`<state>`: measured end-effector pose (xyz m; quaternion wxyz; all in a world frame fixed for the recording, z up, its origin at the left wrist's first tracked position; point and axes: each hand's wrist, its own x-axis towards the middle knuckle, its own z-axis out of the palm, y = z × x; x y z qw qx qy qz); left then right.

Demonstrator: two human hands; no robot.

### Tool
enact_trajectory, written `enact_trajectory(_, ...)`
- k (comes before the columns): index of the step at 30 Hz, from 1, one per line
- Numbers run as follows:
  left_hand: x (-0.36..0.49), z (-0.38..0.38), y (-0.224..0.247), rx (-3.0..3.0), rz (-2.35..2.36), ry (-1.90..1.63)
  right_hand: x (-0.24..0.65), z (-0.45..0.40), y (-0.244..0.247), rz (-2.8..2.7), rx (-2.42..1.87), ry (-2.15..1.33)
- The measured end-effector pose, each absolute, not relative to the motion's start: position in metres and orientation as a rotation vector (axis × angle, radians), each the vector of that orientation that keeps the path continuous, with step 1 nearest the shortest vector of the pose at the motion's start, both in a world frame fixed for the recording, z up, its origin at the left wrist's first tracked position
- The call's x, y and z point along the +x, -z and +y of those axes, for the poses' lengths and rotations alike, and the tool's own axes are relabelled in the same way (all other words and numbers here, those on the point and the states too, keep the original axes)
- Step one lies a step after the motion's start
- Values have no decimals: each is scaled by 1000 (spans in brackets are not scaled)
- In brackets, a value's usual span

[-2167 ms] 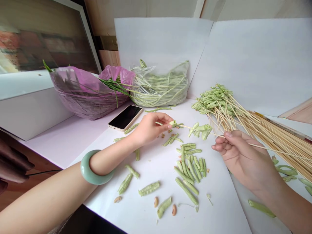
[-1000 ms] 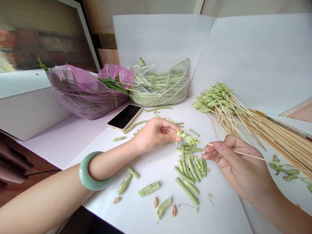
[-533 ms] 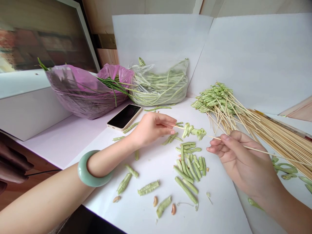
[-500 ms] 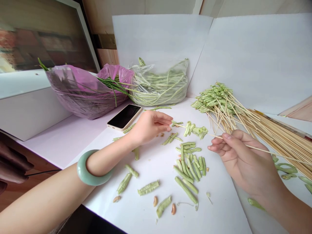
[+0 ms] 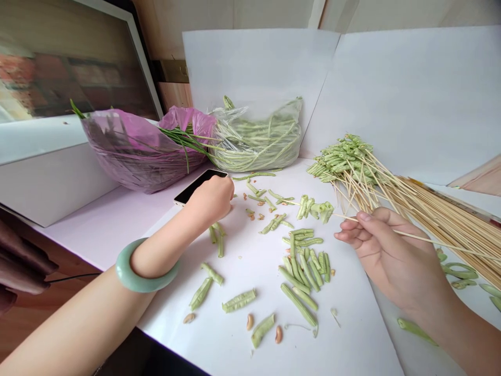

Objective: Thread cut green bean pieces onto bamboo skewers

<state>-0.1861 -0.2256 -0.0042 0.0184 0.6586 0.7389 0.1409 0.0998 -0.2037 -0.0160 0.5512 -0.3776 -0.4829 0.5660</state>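
Left hand [image 5: 214, 199] shifted near phone [image 5: 188, 192], grip hidden; right hand [image 5: 391, 253] holds skewer [image 5: 345, 216].

The fingertips of my left hand [image 5: 213, 198] are hidden behind its back, so I can't tell what they touch or hold. That hand also covers part of the phone [image 5: 187, 192]. Some fingers of my right hand [image 5: 391, 250] are curled out of sight, and I lose the far end of its skewer [image 5: 415, 236] against the stick bundle [image 5: 450, 222], which the right edge cuts off. Purple plastic [image 5: 136, 151] blurs the bag's contents. Both my forearms run out of view.
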Motion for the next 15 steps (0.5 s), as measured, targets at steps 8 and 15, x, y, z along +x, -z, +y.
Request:
enact_trajectory(8,-174,-233,-1,2081,2450,-176,99,-205,17,-1138,-910,-1346)
enact_trajectory(15,-170,-225,-3,2005,2084,-702,99,-206,19,-1143,-888,-1368)
